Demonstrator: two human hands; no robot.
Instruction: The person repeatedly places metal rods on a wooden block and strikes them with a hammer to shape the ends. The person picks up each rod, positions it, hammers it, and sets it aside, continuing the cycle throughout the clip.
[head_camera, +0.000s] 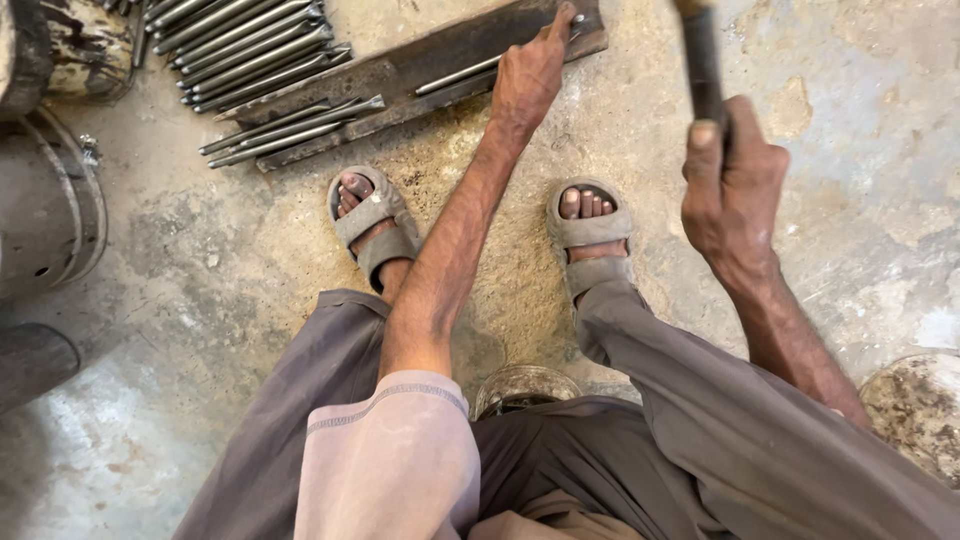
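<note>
My left hand (530, 75) reaches forward and presses its fingers on a thin steel rod (462, 73) that lies along a long rusty metal bar (400, 80) on the floor. My right hand (733, 185) is raised at the right, its fist closed round the dark handle of a hammer (703, 60); the hammer's head is cut off by the top edge. Both my feet in grey sandals (372, 222) rest on the floor just short of the bar.
Several more steel rods (250, 45) lie in a row at the top left, and a few (290, 128) rest beside the bar. Rusty metal drums (45, 200) stand at the left edge. A round worn object (915, 410) sits at the lower right. The floor is stained concrete.
</note>
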